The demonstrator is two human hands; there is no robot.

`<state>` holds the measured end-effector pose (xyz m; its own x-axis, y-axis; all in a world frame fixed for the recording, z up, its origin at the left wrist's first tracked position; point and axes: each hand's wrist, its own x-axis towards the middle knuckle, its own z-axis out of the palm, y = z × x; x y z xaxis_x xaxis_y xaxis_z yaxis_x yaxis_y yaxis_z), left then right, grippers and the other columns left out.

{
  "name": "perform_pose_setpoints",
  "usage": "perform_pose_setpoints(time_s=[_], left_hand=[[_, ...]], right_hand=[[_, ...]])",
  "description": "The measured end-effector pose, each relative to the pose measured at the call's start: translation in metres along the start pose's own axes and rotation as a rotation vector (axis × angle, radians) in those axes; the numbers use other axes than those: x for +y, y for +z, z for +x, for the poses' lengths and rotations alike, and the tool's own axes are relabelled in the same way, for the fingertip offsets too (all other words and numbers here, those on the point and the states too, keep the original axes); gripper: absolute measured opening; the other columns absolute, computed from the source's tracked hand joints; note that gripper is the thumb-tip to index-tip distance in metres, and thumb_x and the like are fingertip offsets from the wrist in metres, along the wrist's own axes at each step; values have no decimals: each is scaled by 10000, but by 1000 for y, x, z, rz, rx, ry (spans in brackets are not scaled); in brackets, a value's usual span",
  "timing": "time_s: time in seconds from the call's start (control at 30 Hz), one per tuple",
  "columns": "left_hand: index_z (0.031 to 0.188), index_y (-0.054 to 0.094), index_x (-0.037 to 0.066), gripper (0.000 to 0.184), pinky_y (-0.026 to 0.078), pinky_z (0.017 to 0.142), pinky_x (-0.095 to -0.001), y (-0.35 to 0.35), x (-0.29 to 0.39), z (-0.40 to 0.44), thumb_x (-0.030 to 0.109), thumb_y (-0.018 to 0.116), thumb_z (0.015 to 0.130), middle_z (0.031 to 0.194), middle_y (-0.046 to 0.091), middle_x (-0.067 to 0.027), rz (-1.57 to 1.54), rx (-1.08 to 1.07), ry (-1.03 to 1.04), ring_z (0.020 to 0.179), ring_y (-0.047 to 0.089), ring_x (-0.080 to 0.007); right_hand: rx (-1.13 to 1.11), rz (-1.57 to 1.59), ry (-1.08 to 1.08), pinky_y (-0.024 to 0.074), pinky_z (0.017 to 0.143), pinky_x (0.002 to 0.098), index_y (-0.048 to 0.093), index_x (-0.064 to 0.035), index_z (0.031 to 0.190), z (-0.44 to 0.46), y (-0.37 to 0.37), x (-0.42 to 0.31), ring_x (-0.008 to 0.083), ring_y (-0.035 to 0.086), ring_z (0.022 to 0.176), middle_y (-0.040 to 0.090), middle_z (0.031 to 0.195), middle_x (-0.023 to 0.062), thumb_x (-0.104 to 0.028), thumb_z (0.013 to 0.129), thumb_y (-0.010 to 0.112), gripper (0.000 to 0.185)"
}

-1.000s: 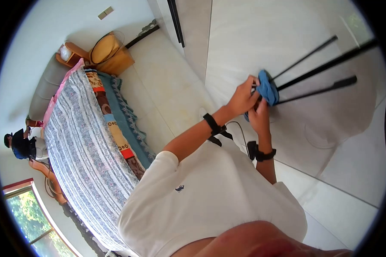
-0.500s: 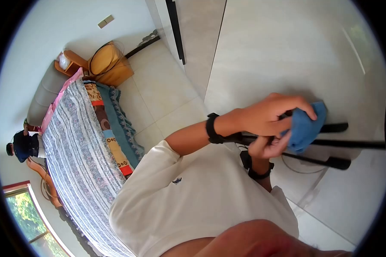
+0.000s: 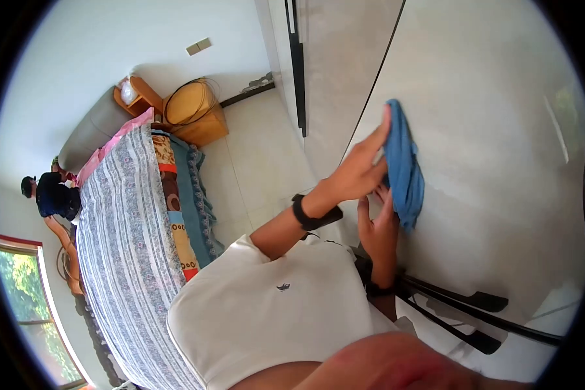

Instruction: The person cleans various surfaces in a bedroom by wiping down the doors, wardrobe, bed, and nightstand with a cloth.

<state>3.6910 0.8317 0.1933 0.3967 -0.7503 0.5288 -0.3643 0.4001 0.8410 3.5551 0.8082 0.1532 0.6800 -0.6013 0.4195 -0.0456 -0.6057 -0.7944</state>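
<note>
Head view: a blue cloth point(image 3: 406, 179) hangs in folds just beyond the fingertips of both hands, in front of a pale glossy panel point(image 3: 487, 149). The left hand point(image 3: 357, 170) has its fingers partly bent onto the cloth's near edge, one running up to its top corner, and seems to have hold of it. The right hand point(image 3: 378, 224) sits lower, thumb standing apart, fingertips at the cloth's near side; whether they grip it I cannot tell.

If only the left fingers bear the weight, the loose lower end could slip or unfold past the right fingertips. The black rods point(image 3: 491, 301), below the right fingers and near that wrist, could be knocked by a low sweep of the arm.

The cloth hides several fingertips; any contact between cloth and panel is unclear. The right forearm covers the rods' near ends.
</note>
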Motion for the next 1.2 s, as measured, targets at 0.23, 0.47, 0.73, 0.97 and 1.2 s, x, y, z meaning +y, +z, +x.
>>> perform_pose_setpoints(time_s=[0.23, 0.47, 0.73, 0.97, 1.2], left_hand=[[1490, 153, 27, 660, 464, 785, -277, -25, -91, -26, -7, 413, 885, 958, 609, -177, -98, 133, -371, 780, 559, -189], [1372, 388, -51, 523, 486, 703, -355, -108, -18, 101, 60, 439, 863, 771, 577, -248, 288, 148, 48, 710, 621, -296], [1393, 255, -117, 566, 484, 790, -437, -174, -197, 114, 98, 413, 894, 953, 599, -314, 524, 162, 103, 898, 604, -446], [1247, 401, -139, 584, 510, 747, -376, -215, -231, 113, 362, 434, 948, 1040, 608, -289, 125, 127, -472, 882, 650, -352], [914, 623, -44, 381, 470, 556, -272, -278, -164, 181, 337, 623, 894, 758, 652, -117, -50, 376, -323, 666, 646, -189]], right_hand=[[-115, -169, 38, 459, 948, 403, 366, 16, 1374, 26, 38, 34, 318, 547, 1175, 533, 1295, 206, -126, 874, 615, 577], [166, 166, -103, 454, 931, 398, 396, 33, 1348, 152, 97, -4, 306, 536, 1186, 502, 1325, 212, -160, 863, 647, 579], [25, 151, 3, 400, 1009, 404, 383, 22, 1375, 183, 159, 59, 313, 475, 1250, 465, 1372, 198, -196, 883, 603, 581], [-39, 272, 162, 278, 1100, 353, 292, 105, 1386, 212, 207, 81, 304, 340, 1357, 338, 1445, 260, -207, 888, 603, 665], [4, 557, 120, 403, 988, 302, 428, 128, 1284, 342, 212, 6, 281, 554, 1177, 576, 1232, 240, -209, 891, 607, 548]])
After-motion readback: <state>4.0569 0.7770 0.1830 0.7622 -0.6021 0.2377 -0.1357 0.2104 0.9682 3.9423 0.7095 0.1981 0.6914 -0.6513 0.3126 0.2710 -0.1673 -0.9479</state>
